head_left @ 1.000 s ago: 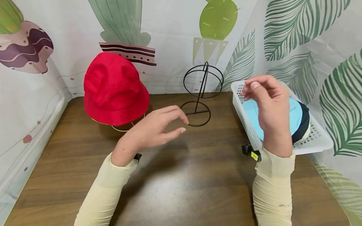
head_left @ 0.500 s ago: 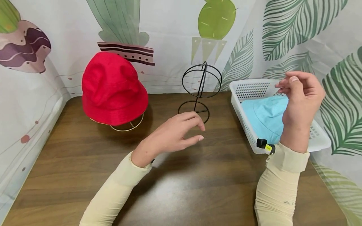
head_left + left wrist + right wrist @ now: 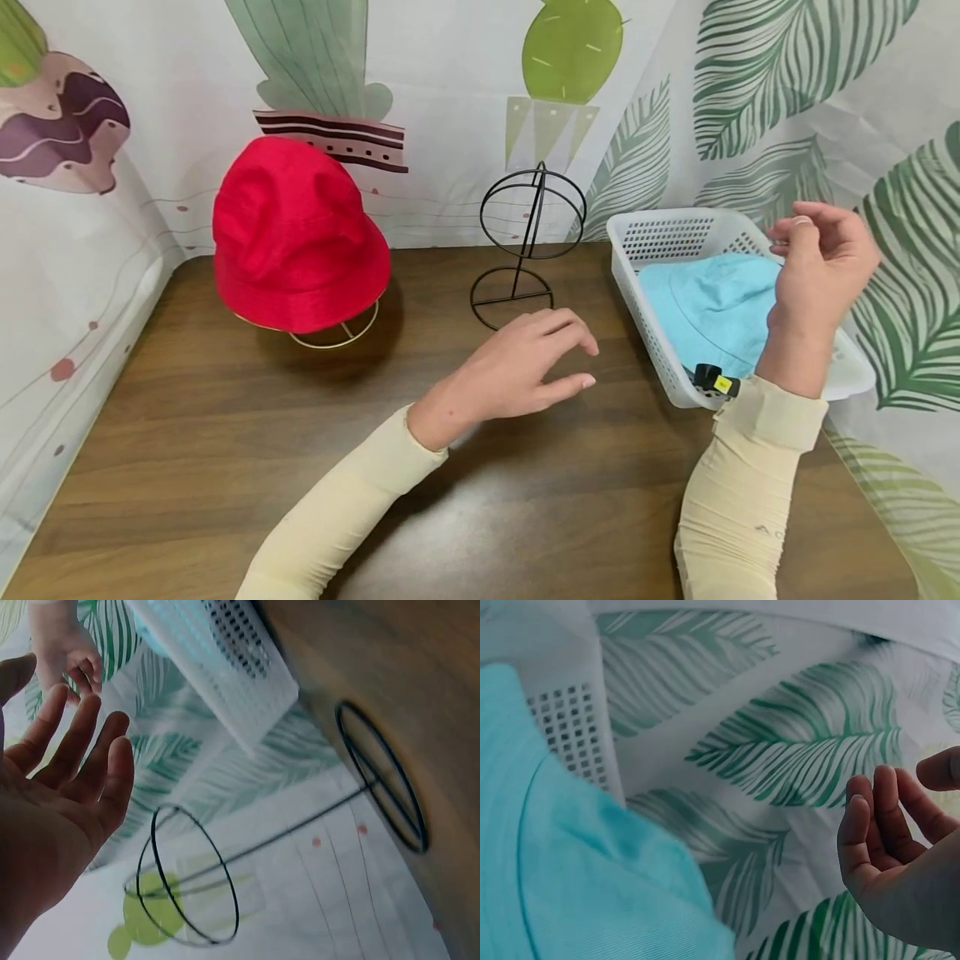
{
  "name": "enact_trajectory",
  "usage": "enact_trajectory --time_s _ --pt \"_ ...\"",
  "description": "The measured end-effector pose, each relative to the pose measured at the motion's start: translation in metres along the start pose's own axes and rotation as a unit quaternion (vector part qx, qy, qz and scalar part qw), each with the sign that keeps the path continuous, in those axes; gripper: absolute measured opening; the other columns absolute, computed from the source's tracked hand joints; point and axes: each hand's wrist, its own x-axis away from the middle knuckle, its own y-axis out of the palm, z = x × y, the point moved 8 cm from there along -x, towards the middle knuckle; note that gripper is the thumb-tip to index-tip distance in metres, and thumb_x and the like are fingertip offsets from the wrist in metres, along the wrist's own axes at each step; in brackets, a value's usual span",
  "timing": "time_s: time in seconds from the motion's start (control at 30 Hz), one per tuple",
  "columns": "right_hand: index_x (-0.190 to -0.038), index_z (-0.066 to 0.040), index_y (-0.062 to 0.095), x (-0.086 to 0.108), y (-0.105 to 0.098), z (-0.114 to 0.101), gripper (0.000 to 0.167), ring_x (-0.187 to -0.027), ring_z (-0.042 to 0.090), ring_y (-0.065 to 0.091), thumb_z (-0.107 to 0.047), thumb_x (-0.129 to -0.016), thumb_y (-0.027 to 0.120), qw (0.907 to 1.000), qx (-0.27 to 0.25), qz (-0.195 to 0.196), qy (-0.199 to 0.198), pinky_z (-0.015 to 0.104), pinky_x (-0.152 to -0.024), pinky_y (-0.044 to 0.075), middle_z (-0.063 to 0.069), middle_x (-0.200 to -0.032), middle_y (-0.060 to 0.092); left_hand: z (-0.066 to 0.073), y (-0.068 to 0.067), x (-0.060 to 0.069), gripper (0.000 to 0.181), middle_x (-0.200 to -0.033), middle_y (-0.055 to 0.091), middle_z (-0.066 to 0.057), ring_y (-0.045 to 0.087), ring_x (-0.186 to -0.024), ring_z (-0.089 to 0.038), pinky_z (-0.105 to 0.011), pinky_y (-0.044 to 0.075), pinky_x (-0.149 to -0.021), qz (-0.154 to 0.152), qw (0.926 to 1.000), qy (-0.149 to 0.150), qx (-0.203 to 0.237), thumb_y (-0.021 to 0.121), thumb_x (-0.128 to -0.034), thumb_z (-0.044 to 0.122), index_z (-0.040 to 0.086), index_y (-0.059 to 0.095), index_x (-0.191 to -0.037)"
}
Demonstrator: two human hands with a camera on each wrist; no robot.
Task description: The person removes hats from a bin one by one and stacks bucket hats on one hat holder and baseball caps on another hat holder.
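Note:
My left hand (image 3: 521, 367) hovers over the table in front of the black wire hat stand (image 3: 534, 217), thumb and fingers apart, holding nothing. Above the right side of the white plastic basket (image 3: 637, 308) is my right hand (image 3: 825, 267), its fingers loosely bent and bare of any object. A light blue bucket hat (image 3: 712, 308) lies in the basket, partly covered by the right wrist in the head view. The right wrist view shows the blue hat (image 3: 592, 847) at the left, apart from the fingers. On a gold-coloured wire stand (image 3: 337, 337) sits a red bucket hat (image 3: 296, 242).
A wooden table (image 3: 300, 433) spans the scene. Behind it hangs a white cloth (image 3: 442, 92) printed with cacti and leaves, close to the stands and the basket. The black stand rises thin and tall between the red hat and the basket.
My left hand has moved right, from near the red hat to before the black stand. The right hand has shifted right over the basket, uncovering more of the blue hat.

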Motion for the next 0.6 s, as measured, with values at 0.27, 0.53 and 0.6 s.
enact_trajectory --time_s 0.27,0.53,0.6 --pt "-0.102 -0.001 0.078 -0.007 -0.016 0.016 0.02 -0.079 0.014 0.064 0.005 -0.098 0.06 0.9946 0.091 0.026 0.042 0.024 -0.077 0.05 0.002 -0.084 0.067 0.009 0.022 -0.017 0.032 -0.126 0.063 0.005 0.06 -0.121 -0.015 -0.029 0.044 -0.108 0.001 1.0 -0.002 0.006 0.071 -0.1026 0.038 0.016 0.068 -0.125" --pt "-0.127 -0.015 0.072 -0.008 -0.025 0.03 0.025 -0.092 -0.001 0.05 -0.019 -0.105 0.061 0.9463 0.311 0.012 0.089 0.023 -0.087 0.041 -0.015 -0.099 0.052 0.017 0.043 -0.035 0.039 -0.134 0.062 0.005 0.057 -0.131 -0.015 -0.028 0.04 -0.114 0.0 1.0 -0.002 -0.005 0.071 -0.1023 0.039 0.016 0.066 -0.133" --pt "-0.136 -0.016 0.067 -0.008 -0.028 0.033 0.032 -0.094 -0.002 0.049 -0.025 -0.106 0.059 0.9315 0.346 0.003 0.114 0.023 -0.087 0.042 -0.017 -0.101 0.05 0.018 0.048 -0.039 0.039 -0.135 0.062 0.005 0.057 -0.131 -0.014 -0.027 0.04 -0.114 -0.001 1.0 -0.003 -0.007 0.071 -0.1024 0.039 0.016 0.066 -0.134"
